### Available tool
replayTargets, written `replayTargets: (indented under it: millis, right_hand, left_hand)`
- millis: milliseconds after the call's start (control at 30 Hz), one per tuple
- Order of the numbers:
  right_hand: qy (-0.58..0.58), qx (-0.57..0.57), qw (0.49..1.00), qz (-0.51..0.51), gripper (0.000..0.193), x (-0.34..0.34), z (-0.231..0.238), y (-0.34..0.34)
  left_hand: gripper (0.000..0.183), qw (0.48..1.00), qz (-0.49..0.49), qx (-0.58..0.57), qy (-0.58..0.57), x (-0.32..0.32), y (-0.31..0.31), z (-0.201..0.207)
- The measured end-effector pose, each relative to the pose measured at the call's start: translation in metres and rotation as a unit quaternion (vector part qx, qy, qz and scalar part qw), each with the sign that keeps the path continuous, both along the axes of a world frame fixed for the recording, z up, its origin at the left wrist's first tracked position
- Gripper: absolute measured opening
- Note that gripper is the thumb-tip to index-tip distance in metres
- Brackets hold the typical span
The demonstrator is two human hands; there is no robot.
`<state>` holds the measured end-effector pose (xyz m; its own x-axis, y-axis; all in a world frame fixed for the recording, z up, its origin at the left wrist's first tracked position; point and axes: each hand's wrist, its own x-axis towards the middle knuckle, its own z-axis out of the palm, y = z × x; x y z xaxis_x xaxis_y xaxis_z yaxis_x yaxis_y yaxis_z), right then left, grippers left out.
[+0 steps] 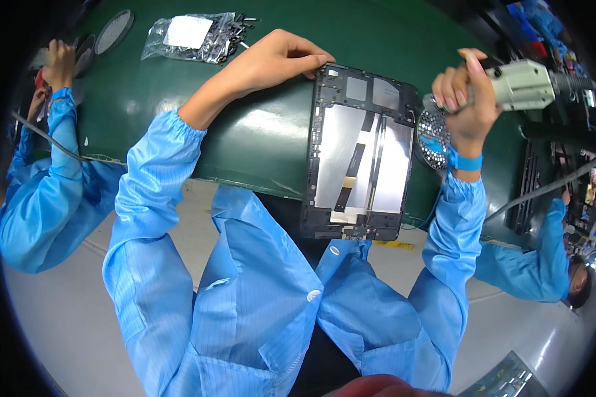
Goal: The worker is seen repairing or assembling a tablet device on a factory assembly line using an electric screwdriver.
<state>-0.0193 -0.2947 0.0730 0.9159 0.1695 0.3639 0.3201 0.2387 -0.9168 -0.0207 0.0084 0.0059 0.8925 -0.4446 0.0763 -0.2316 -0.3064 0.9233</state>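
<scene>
Tablet housing (361,149), open side up, set lengthwise across the near edge of the green bench (258,152), lower end jutting past that edge; probably placed so for easy sight and reach of the whole inner face. Silver plates (394,162) and a thin dark ribbon cable (355,164) bared inside the housing. Left hand (281,63) pinching the housing's far left corner between thumb and fingers, likely to steady the overhanging piece without covering its inside. Right hand (467,96) wrapped around the narrow end of a pale tool (526,86), just right of the housing's upper part, with the ribbed tail (573,84) pointing away from the housing, presumably to spare it any drag. Tool tip too blurred to make out. Round speckled dish (434,135) just beside the housing's right edge, perhaps for short reach. Clear bag (195,40) of small dark parts beyond the housing to the left, seemingly parked out of the way.
</scene>
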Motion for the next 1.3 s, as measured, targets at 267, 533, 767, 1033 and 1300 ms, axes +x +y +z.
replayTargets:
  millis: [267,533,767,1033,1300]
  right_hand:
    - [0.040,0.010,0.995,0.096,0.023,0.027,-0.013,0.087]
    - [-0.009,0.026,0.989,0.144,0.034,0.034,-0.021,0.099]
    - [0.155,0.464,0.791,0.368,0.025,0.031,-0.037,0.120]
    - [0.198,0.466,0.800,0.322,0.026,0.025,-0.030,0.120]
    - [0.231,0.461,0.803,0.298,0.027,0.021,-0.026,0.119]
  left_hand:
    - [0.028,0.997,0.039,-0.063,-0.031,0.004,-0.023,-0.029]
    - [0.026,0.995,0.029,-0.087,-0.028,0.006,-0.018,-0.024]
    - [0.024,0.993,0.024,-0.112,-0.019,-0.003,-0.014,-0.006]
    - [0.024,0.994,0.025,-0.106,-0.008,-0.002,-0.017,-0.009]
    - [0.024,0.995,0.013,-0.103,0.006,0.000,-0.015,-0.008]
